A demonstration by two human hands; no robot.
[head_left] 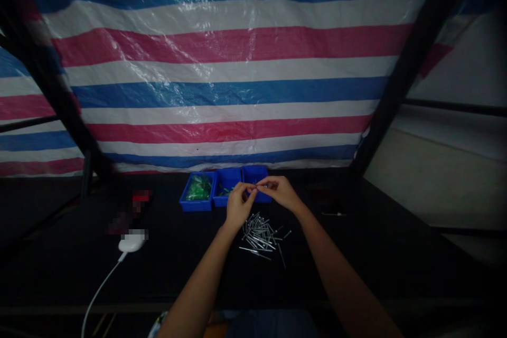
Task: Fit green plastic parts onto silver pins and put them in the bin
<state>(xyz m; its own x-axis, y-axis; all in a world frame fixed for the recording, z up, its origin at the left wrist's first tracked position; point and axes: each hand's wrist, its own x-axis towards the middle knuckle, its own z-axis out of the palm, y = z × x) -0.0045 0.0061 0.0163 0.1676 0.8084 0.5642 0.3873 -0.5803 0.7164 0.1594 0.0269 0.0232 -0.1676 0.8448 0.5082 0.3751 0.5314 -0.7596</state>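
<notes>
My left hand [240, 204] and my right hand [279, 191] meet fingertip to fingertip over the front of the blue bins. Both are closed in a pinch; whatever lies between the fingers is too small to make out. Behind them stand the middle blue bin [228, 174], with a few green pieces in it, and the right blue bin [254, 171], partly hidden by my hands. The left blue bin [196, 205] holds a green heap [198, 188] under clear plastic. Below my hands, a loose pile of thin silvery metal pins or screws [258, 233] lies on the black table.
A white device [131, 242] with a white cable [99, 288] lies on the table at left, near a blurred-out red and dark item [138, 202]. A dark flat object [331, 205] lies at right. Striped sheeting [237, 74] hangs behind, between black frame posts [396, 79].
</notes>
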